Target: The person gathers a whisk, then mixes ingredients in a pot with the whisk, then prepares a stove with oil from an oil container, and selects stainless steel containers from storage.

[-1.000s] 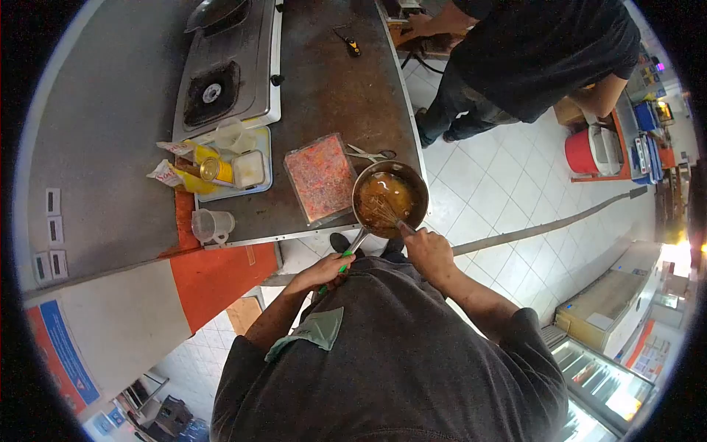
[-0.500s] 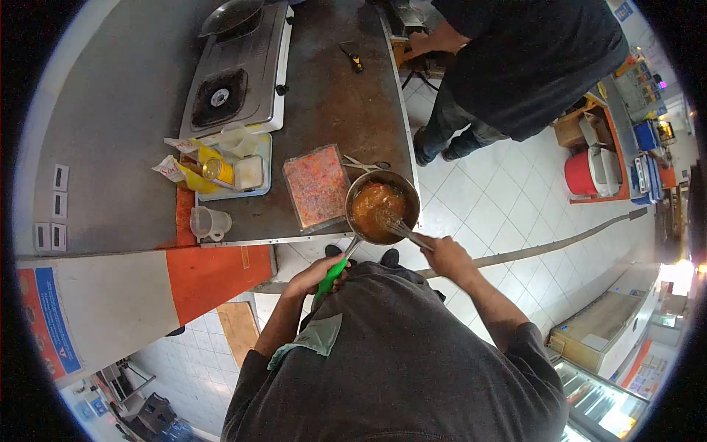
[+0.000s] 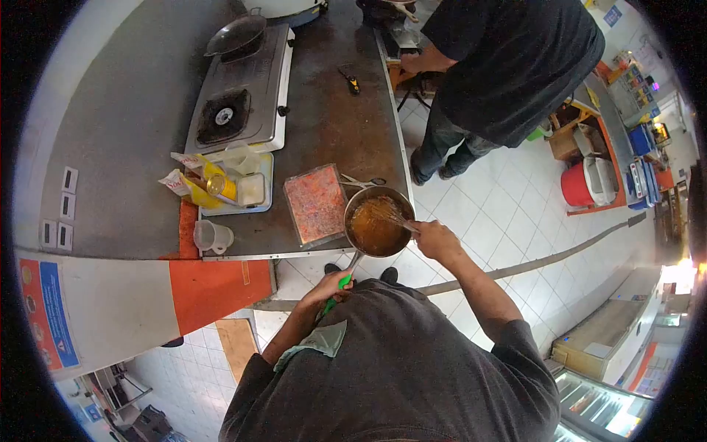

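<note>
My left hand [image 3: 328,289] is wrapped round the green handle [image 3: 345,281] of a saucepan [image 3: 404,202], just in front of my body. Brownish-orange liquid [image 3: 374,237] fills part of the pan. A wire whisk [image 3: 398,219] dips into that liquid, its grip end closed in my right hand [image 3: 436,240] at the pan's right rim. Left of the pan, a flat clear bag of reddish frozen-looking food [image 3: 317,204] lies on the dark table [image 3: 324,132]. Scissors [image 3: 361,181] lie behind the pan, partly hidden by it.
A two-burner stove [image 3: 239,96] carries a frying pan [image 3: 236,35] at its far end. Nearer stand a blue tray [image 3: 266,180] with yellow packets and a can, and a clear jug [image 3: 213,237]. A person in dark clothes [image 3: 508,66] works beyond the table's right edge.
The whisk has swept to the far side inside the pan, with my right hand moving up and closer to the rim. My view has shifted slightly.
</note>
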Tool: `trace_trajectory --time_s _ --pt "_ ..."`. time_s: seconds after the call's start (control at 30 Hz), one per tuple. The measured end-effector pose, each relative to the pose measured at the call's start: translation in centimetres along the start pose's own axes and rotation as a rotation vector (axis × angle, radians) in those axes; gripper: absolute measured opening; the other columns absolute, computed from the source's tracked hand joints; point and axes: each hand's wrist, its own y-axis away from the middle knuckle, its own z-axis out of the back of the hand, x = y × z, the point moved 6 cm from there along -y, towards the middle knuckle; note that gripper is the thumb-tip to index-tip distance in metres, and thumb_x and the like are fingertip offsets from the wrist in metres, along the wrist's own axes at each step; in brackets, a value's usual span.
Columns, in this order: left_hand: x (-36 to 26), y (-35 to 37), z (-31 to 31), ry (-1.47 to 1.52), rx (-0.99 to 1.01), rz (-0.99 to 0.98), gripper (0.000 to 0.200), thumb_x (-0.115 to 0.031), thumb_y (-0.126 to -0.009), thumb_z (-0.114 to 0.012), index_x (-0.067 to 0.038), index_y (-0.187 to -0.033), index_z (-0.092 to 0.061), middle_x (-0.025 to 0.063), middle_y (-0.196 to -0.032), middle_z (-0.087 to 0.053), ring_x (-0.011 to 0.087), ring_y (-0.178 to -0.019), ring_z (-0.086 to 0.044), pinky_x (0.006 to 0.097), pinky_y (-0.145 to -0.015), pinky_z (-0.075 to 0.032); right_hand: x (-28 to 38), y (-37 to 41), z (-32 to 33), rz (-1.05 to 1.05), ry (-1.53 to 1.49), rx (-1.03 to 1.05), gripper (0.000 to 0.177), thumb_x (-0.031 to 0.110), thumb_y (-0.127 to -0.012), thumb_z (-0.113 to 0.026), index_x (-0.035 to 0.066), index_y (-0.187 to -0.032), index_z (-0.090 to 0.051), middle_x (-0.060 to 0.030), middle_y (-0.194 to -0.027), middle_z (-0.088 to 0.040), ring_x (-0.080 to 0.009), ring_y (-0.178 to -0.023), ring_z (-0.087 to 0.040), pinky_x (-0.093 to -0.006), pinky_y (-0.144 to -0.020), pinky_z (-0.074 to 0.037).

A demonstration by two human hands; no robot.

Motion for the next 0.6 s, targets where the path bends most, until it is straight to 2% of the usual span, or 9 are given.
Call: trace_trajectory --time_s 0.07,0.2,0.27,0.37,0.4,0.47,0.53,0.57,0.6 --pt "0.0 0.0 -0.6 0.149 0.083 -0.032 0.037 -0.045 -0.088 -0.04 -0.01 -0.078 -0.048 -0.0049 -0.06 -0.041 0.0055 -0.042 -0.029 0.0228 -0.039 -0.025 -1.5 0.0 -0.7 -0.008 -0.035 -0.005 0.034 0.026 -0.087 -0.041 0.023 -0.119 -0.049 -0.0211 -0.095 -0.059 -0.037 -0.088 -0.059 -0.0467 -0.074 -0.049" --pt "-0.6 0.7 -1.4 0.252 0.091 -0.085 0.035 -0.044 -0.088 -0.042 -0.011 -0.078 -0.048 -0.0055 -0.06 -0.041 0.0042 -0.044 -0.03 0.0211 -0.04 -0.024 -0.7 3.4 -1.0 -0.031 -0.034 0.008 0.035 0.024 -0.087 -0.042 0.027 -0.121 -0.046 -0.0218 -0.089 -0.059 -0.0381 -0.081 -0.059 -0.0472 -0.068 -0.05" --pt "-0.9 0.9 -1.4 0.128 0.033 -0.113 0.033 -0.043 -0.088 -0.043 -0.011 -0.082 -0.048 -0.0055 -0.061 -0.042 0.0034 -0.044 -0.03 0.0198 -0.04 -0.024 0.1 5.0 -1.7 -0.015 0.021 0.029 0.039 0.021 -0.087 -0.041 0.028 -0.125 -0.039 -0.0219 -0.079 -0.059 -0.038 -0.073 -0.06 -0.0469 -0.061 -0.05" --pt "-0.7 0.8 -2.0 0.142 0.043 -0.065 0.034 -0.045 -0.088 -0.042 -0.011 -0.085 -0.047 -0.0056 -0.061 -0.043 0.0036 -0.044 -0.031 0.0197 -0.04 -0.024 2.3 6.3 -3.1 0.015 0.16 0.07 0.049 0.016 -0.082 -0.045 0.029 -0.128 -0.035 -0.0183 -0.074 -0.061 -0.034 -0.068 -0.062 -0.0448 -0.059 -0.052" --pt "-0.9 0.6 -2.0 0.144 0.041 -0.069 0.034 -0.045 -0.088 -0.042 -0.011 -0.085 -0.047 -0.0056 -0.061 -0.043 0.0036 -0.044 -0.031 0.0197 -0.04 -0.024 3.1 6.1 -4.1 0.062 0.198 0.041 0.052 0.012 -0.08 -0.045 0.024 -0.13 -0.035 -0.016 -0.071 -0.061 -0.0312 -0.065 -0.063 -0.0423 -0.056 -0.052" --pt "-0.3 0.3 -1.8 0.074 0.046 -0.059 0.039 -0.048 -0.088 -0.039 -0.011 -0.095 -0.046 -0.006 -0.062 -0.044 0.0051 -0.046 -0.032 0.0208 -0.04 -0.026 3.5 5.0 -5.3 0.102 0.227 -0.015 0.052 0.011 -0.08 -0.045 0.02 -0.13 -0.034 -0.0156 -0.071 -0.061 -0.0301 -0.064 -0.063 -0.0413 -0.055 -0.052" --pt "0.2 0.0 -1.7 0.119 0.083 -0.03 0.039 -0.049 -0.088 -0.039 -0.011 -0.095 -0.046 -0.0058 -0.062 -0.043 0.0049 -0.046 -0.031 0.0205 -0.039 -0.025 4.2 4.6 -4.7 0.149 0.285 -0.093 0.048 0.01 -0.081 -0.043 0.012 -0.129 -0.037 -0.0134 -0.069 -0.062 -0.027 -0.063 -0.064 -0.0384 -0.052 -0.052" --pt "0.0 0.1 -2.1 0.164 0.116 -0.01 0.039 -0.049 -0.087 -0.039 -0.011 -0.094 -0.046 -0.0057 -0.062 -0.043 0.0048 -0.046 -0.031 0.0201 -0.039 -0.025 4.1 4.2 -4.5 0.137 0.282 -0.088 0.048 0.01 -0.081 -0.043 0.012 -0.129 -0.037 -0.0134 -0.069 -0.062 -0.027 -0.063 -0.064 -0.0384 -0.052 -0.052" --pt "-0.2 0.3 -2.3 0.18 0.103 -0.026 0.036 -0.046 -0.087 -0.041 -0.011 -0.093 -0.046 -0.0051 -0.061 -0.042 0.0041 -0.045 -0.029 0.0197 -0.038 -0.023 4.1 3.7 -4.0 0.156 0.287 -0.147 0.041 0.011 -0.081 -0.043 0.011 -0.122 -0.044 -0.013 -0.069 -0.062 -0.0268 -0.062 -0.064 -0.0382 -0.051 -0.052"
